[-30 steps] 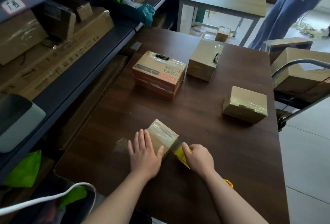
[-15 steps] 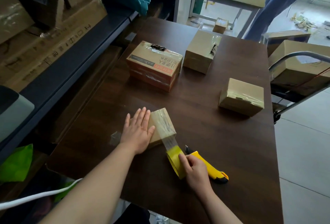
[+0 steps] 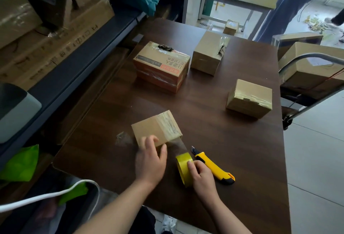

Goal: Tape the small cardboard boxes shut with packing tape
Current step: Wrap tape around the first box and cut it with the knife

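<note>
four boxes on the table, tape drawn out from the nearest one

the small box [image 3: 156, 128] sits low in the middle of the frame on the dark wooden table [image 3: 232, 150], with shiny tape already covering its right end. the left hand [image 3: 150, 161] rests against the box's near side. its fingers are blurred but look loosely spread and laid on the cardboard, not wrapped round it, and the thumb points right. just to the right, the right hand [image 3: 202, 176] has its fingers curled over the yellow tape roll [image 3: 181, 166], which stands on edge on the table. a clear strip of tape [image 3: 179, 145] runs from the box's near right corner down to the roll. a yellow knife [image 3: 214, 166] lies flat just beside the roll on its right, its blade end towards the box.

higher in the frame stand a printed box [image 3: 162, 66] at centre, a plain box [image 3: 208, 53] to its right, and a taped box [image 3: 249, 97] at the right edge of the table. shelves [image 3: 74, 56] of cartons fill the upper left, and a cart [image 3: 307, 62] with more cartons stands at the right.
</note>
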Tool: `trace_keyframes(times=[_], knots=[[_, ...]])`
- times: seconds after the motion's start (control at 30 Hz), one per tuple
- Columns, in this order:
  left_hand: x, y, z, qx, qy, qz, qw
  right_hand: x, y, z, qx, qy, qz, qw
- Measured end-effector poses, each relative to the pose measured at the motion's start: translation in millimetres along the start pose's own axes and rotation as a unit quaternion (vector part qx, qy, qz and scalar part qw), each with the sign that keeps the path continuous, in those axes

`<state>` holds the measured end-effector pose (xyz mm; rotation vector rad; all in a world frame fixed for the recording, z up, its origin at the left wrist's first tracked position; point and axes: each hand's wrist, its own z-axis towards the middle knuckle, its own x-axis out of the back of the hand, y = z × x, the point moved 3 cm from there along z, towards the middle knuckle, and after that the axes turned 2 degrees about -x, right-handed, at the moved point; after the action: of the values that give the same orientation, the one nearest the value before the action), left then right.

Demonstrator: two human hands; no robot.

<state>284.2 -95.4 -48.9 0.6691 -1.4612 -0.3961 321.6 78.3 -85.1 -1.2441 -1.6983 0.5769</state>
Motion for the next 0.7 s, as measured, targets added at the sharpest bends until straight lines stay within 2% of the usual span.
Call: trace_keyframes(times=[0.03,0.1,0.13,0.2,0.23,0.27,0.33,0.37,0.47,0.5,0.6,0.7], knots=[[-9.5,0.0,-10.9,0.062,-0.051,-0.051,0.995,0.5,-2.1,-0.3,0.004,-0.001,-0.005,1.000],[-26.6,-1.9,-19.2,0.210,-0.117,-0.131,0.962,1.0,-5.4,-0.1,0.005,-0.009,-0.016,1.000],[-33.7,-2.2,-18.5,0.276,-0.137,-0.189,0.932,1.1,-6.5,0.5,0.001,-0.015,-0.017,1.000],[-46.2,4.8,-14.0,0.374,-0.186,-0.349,0.839,1.0,-8.3,1.1,-0.005,-0.029,-0.021,0.999],[-50.4,9.5,-11.8,0.401,-0.199,-0.411,0.794,1.0,-9.3,1.1,-0.007,-0.040,-0.023,0.999],[-54.1,12.2,-9.5,0.414,-0.198,-0.445,0.769,0.8,-10.4,1.5,-0.009,-0.053,-0.028,0.998],[-57.4,15.2,-5.0,0.410,-0.181,-0.457,0.769,3.3,-12.4,2.9,-0.006,-0.068,-0.042,0.997],[-59.3,14.9,-2.7,0.402,-0.172,-0.457,0.774,7.4,-12.4,5.8,0.004,-0.049,-0.056,0.997],[-59.8,11.0,4.3,0.399,-0.156,-0.459,0.778,31.3,-5.3,25.1,0.014,0.088,-0.179,0.980],[-59.2,9.3,6.2,0.397,-0.158,-0.454,0.782,38.7,-1.1,31.8,-0.003,0.104,-0.236,0.966],[-60.2,5.1,10.3,0.382,-0.182,-0.436,0.795,48.9,16.8,48.2,-0.050,0.049,-0.384,0.921],[-62.3,5.0,12.3,0.372,-0.194,-0.428,0.801,50.3,26.6,56.9,-0.055,0.019,-0.432,0.900]])
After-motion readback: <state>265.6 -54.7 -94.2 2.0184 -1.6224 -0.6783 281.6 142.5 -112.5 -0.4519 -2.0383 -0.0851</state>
